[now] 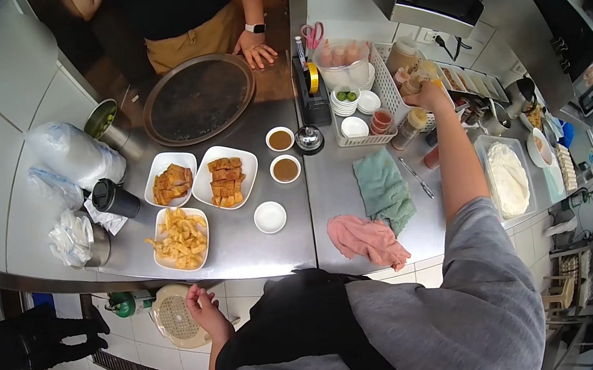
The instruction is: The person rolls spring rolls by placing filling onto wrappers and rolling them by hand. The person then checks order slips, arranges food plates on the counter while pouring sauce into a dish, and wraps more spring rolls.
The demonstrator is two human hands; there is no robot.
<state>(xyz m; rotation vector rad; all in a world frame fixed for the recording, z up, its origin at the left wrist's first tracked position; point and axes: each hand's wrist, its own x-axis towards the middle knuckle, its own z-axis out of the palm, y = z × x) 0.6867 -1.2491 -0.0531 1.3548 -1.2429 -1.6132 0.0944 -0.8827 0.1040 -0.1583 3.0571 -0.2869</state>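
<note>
Hard to make out what's in the right hand [425,95]: its fingers wrap a small bottle [411,84] beside the white basket [389,90], and the hand hides most of it. The left hand [204,309] hangs loosely curled below the desk [294,223] edge, holding nothing I can see. Three plates [224,177] of fried food sit mid-desk, two cups [280,140] hold brown sauce, one small bowl [270,217] is bare. Another person's hand [254,50] rests by the round tray [199,98].
</note>
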